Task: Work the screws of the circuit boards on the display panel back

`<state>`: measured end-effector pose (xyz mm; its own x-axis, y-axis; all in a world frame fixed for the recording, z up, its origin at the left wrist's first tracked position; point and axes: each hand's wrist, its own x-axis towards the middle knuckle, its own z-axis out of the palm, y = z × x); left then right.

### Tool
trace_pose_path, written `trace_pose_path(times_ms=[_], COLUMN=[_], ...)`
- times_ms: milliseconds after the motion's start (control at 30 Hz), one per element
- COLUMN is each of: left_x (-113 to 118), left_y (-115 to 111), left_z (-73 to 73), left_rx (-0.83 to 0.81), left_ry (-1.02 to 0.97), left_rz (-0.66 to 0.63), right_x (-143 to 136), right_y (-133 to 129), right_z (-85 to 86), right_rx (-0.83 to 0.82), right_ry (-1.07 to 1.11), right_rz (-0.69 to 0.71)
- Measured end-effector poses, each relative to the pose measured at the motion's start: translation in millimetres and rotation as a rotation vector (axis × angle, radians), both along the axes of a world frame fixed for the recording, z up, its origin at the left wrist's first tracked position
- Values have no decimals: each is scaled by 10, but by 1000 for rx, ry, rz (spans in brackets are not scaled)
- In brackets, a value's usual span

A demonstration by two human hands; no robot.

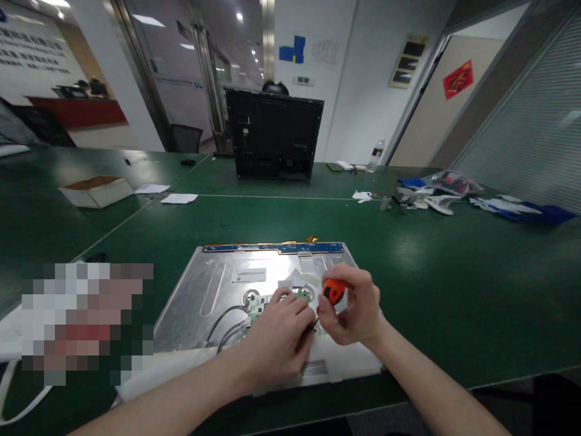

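A flat metal display panel (pixel 218 272) lies on the table in front of me, with a narrow blue circuit strip (pixel 254 248) along its far edge. My left hand (pixel 285 324) is bent over a small green circuit board (pixel 258 304) on the panel, its fingers curled and pressed against it. Part of the board is hidden beneath that hand. In my right hand (pixel 356 303) is an orange and black screwdriver (pixel 334 290), gripped by its handle. Its dark shaft slants down toward my left thumb, and the tip cannot be made out. Dark cables (pixel 222 321) run from the board.
On the green table (pixel 431 290) a black monitor housing (pixel 276 136) stands at the back. An open cardboard box (pixel 97 192) and papers (pixel 179 198) lie at left. Loose parts (pixel 413 197), plastic bags (pixel 454 181) and a bottle (pixel 376 156) are toward the right. A blurred patch covers the near left.
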<state>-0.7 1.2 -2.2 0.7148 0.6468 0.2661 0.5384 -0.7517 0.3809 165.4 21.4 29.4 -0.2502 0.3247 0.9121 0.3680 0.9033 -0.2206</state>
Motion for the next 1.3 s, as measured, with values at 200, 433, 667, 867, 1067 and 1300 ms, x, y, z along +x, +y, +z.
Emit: trace_pose_path(times_ms=[200, 433, 667, 867, 1067, 1300], left_x=[-6, 2, 5, 2, 5, -1], left_y=[-4, -1, -5, -4, -3, 5], left_z=[-10, 6, 15, -10, 10, 14], left_rx=[-6, 17, -9, -23, 10, 2], left_ry=[-24, 17, -21, -27, 4, 3], left_rz=[2, -2, -3, 2, -6, -7], right_x=[-24, 13, 5, -13, 31, 17], right_y=[3, -4, 2, 16, -1, -5], right_z=[91, 122, 78, 82, 88, 80], right_rx=[67, 13, 11, 66, -20, -3], right_ry=[-47, -108, -95, -96, -117, -115], right_rz=[-42, 83, -30, -74, 61, -11])
